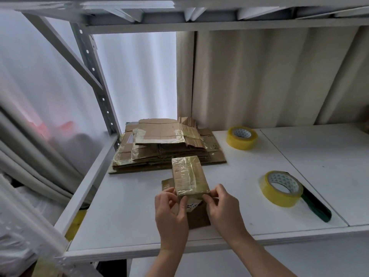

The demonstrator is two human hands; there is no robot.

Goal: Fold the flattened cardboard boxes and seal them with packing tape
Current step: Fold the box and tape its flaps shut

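Note:
A small cardboard box [188, 176], wrapped in old yellowish tape, stands on the white shelf [127, 206] in front of me. My left hand [171, 212] grips its near left edge and my right hand [221, 204] pinches its near right corner. One near flap with a white label shows between my hands. Behind the box lies a stack of flattened cardboard boxes [163, 144]. A roll of yellow packing tape [280, 187] on a green-handled dispenser [317, 206] lies to the right. A second yellow tape roll [242, 137] sits further back.
A grey metal upright [95, 80] of the shelving rises at the left, with another shelf level overhead. Pale curtains hang behind the shelf. Plastic-wrapped bundles [24, 226] fill the space left of the shelf edge.

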